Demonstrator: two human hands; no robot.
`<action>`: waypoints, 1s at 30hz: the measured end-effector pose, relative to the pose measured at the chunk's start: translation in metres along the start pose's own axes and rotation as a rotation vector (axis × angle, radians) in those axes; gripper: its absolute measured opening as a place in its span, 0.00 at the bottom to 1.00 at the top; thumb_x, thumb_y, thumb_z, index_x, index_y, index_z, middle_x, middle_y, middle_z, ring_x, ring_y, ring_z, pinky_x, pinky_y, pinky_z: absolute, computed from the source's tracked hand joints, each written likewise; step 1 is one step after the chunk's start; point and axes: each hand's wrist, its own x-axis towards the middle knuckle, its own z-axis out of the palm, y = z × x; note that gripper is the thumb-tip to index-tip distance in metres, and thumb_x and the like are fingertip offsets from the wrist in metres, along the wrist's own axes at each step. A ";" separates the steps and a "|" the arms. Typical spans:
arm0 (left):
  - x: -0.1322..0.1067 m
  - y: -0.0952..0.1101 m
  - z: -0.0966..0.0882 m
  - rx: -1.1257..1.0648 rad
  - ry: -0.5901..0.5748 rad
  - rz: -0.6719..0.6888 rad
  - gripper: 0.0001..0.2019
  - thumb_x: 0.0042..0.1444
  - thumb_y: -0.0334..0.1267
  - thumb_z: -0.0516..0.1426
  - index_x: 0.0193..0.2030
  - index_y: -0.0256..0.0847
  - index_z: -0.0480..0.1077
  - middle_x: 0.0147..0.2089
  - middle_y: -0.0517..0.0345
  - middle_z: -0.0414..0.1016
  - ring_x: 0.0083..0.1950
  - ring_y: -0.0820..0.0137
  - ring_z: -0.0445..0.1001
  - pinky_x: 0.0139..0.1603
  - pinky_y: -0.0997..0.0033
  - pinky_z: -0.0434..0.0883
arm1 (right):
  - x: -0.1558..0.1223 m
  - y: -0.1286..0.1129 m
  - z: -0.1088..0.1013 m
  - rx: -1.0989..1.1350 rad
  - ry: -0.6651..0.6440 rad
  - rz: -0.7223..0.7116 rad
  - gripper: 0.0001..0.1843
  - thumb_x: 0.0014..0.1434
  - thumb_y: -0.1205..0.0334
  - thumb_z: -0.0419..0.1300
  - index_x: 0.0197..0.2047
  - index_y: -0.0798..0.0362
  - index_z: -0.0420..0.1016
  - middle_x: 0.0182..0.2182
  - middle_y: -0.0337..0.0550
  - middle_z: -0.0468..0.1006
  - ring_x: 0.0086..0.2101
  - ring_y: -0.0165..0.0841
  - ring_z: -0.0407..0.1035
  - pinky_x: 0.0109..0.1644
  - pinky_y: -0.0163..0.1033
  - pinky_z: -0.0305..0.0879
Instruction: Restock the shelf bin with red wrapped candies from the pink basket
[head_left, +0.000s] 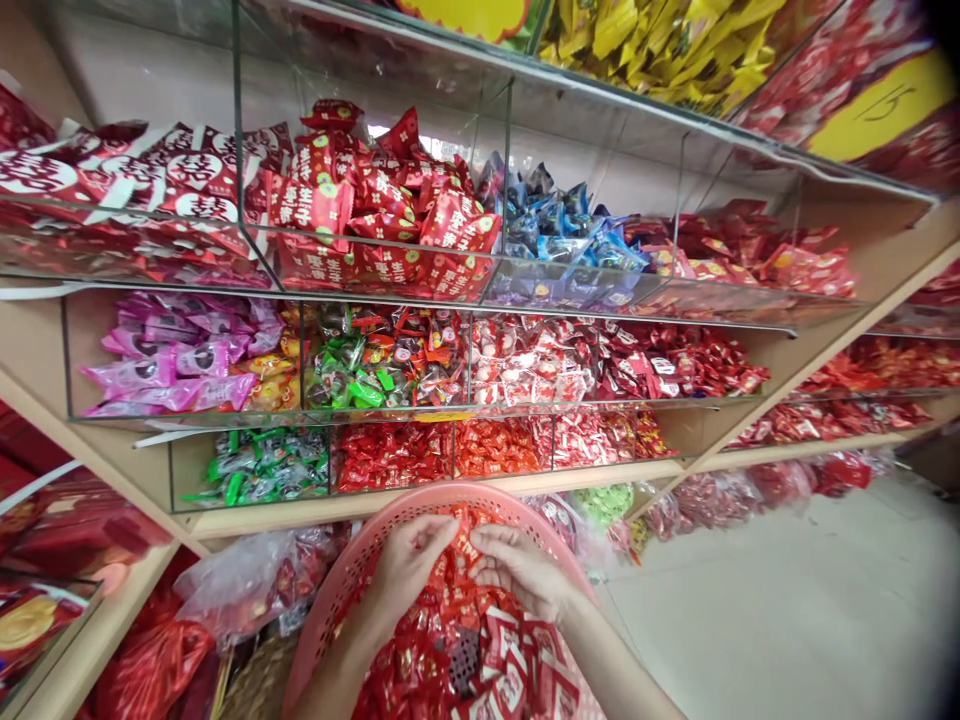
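Note:
A pink perforated plastic basket (330,600) stands low in front of the shelves, holding many small red wrapped candies (409,640) and flat red-and-white packets (506,655). Over its far half, my left hand (412,560) comes in from the left with thumb and fingertips pinched together. Facing it, my right hand (517,565) has its thumb and forefinger closed and the other fingers curled. Between the fingertips shows a shiny orange-red candy wrapper (463,545), which both hands appear to grip. Its lower end merges with the candies beneath.
Tiered wooden shelves with clear bins hold red snack bags (382,200), blue packets (570,225), purple packets (176,355) and green-wrapped candies (262,465). Plastic bags (240,585) lie under the shelf at left. Pale tiled floor (772,600) extends to the right.

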 end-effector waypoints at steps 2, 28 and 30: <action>-0.004 0.000 0.004 -0.015 -0.054 0.010 0.15 0.46 0.49 0.59 0.31 0.38 0.75 0.31 0.57 0.76 0.34 0.69 0.72 0.37 0.73 0.68 | -0.004 0.005 0.002 -0.027 -0.010 -0.009 0.15 0.45 0.55 0.69 0.33 0.56 0.76 0.27 0.37 0.76 0.25 0.25 0.70 0.33 0.31 0.67; -0.035 -0.050 0.006 -0.059 -0.116 -0.272 0.16 0.45 0.51 0.58 0.26 0.38 0.69 0.20 0.63 0.69 0.23 0.74 0.67 0.26 0.75 0.63 | -0.065 0.031 -0.004 -0.669 0.443 -0.467 0.18 0.55 0.47 0.59 0.37 0.54 0.73 0.33 0.47 0.77 0.32 0.36 0.71 0.35 0.39 0.65; -0.035 -0.056 0.007 -0.181 -0.076 -0.361 0.17 0.42 0.51 0.61 0.26 0.38 0.67 0.22 0.63 0.70 0.26 0.72 0.71 0.28 0.74 0.66 | -0.098 0.012 0.007 -0.795 0.570 -0.778 0.13 0.58 0.51 0.57 0.41 0.50 0.73 0.39 0.49 0.75 0.40 0.39 0.70 0.44 0.44 0.65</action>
